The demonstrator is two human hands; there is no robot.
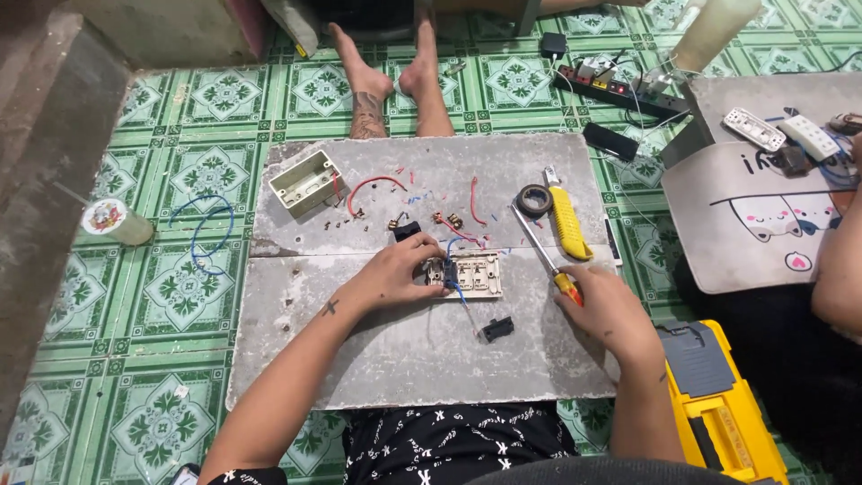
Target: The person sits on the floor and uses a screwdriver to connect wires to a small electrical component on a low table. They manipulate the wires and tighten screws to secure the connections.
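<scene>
Fingers of the left hand (395,272) pinch the beige switch plate (469,275) flat on the grey board (404,350); the right hand (603,310) closes round a screwdriver (542,254).

Its tip seems to rest near the tape roll (534,198). Loose screws (346,218) and wire offcuts (374,186) could scatter if the plate slips sideways.

One screwdriver (539,253), one yellow utility knife (567,223), one tape roll (534,198), one beige junction box (306,181), one switch plate (470,275), two loose black switch modules (407,231) (496,329), one yellow toolbox (718,404) lower right.
</scene>
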